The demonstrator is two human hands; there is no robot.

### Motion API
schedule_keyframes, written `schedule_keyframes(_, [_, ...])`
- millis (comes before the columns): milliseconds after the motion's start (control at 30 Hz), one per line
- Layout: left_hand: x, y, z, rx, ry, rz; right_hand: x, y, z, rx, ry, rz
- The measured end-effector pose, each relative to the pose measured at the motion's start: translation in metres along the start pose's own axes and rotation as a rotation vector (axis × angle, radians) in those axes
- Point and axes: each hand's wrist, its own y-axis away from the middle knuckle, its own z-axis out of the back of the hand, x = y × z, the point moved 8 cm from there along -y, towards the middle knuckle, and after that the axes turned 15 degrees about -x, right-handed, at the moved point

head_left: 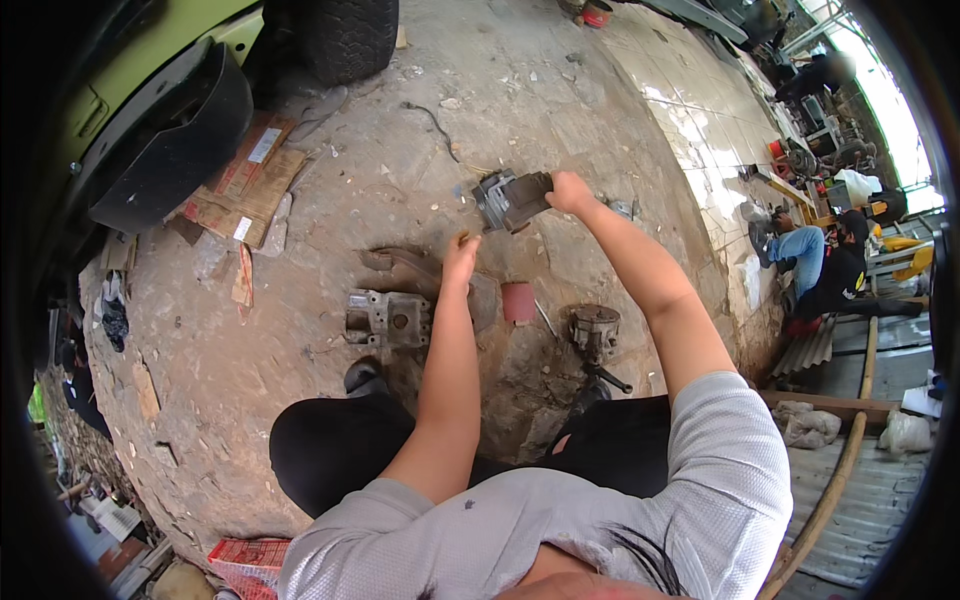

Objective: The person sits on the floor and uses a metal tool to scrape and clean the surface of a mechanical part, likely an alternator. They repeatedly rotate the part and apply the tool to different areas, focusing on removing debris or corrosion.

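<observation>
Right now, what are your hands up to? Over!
Right hand gripping dark part. Left hand nearby, grip unclear. Red piece closer to body, out of way.

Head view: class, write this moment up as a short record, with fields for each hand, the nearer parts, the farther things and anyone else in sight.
Right hand: gripping the right end of a dark grey metal part
Left hand: near that part's lower-left side; its grip is unclear
Nearer parts: metal casting, red rectangular piece, round metal unit
Farther things: dark cord, cardboard, tyre
Other person: someone in blue jeans, at the right
</observation>
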Motion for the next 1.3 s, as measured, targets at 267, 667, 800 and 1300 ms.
schedule_keyframes(267, [-0.001,0.020,-0.010,0.086,-0.120,-0.114,0.008,0.039,0.010,0.039,-0.016,0.076])
schedule_keyframes(667, [-0.018,0.038,-0.045,0.261,-0.586,-0.432,0.049,0.073,0.021,0.162,-0.046,0.278])
schedule_keyframes(800, [-0.005,0.044,-0.049,0.177,-0.767,-0.449,0.073,0.080,0.035,0.089,-0.020,0.269])
schedule_keyframes(1300, [0.010,0.061,-0.031,-0.018,-0.689,-0.735,0.060,0.109,0.011,-0.125,-0.405,-0.053])
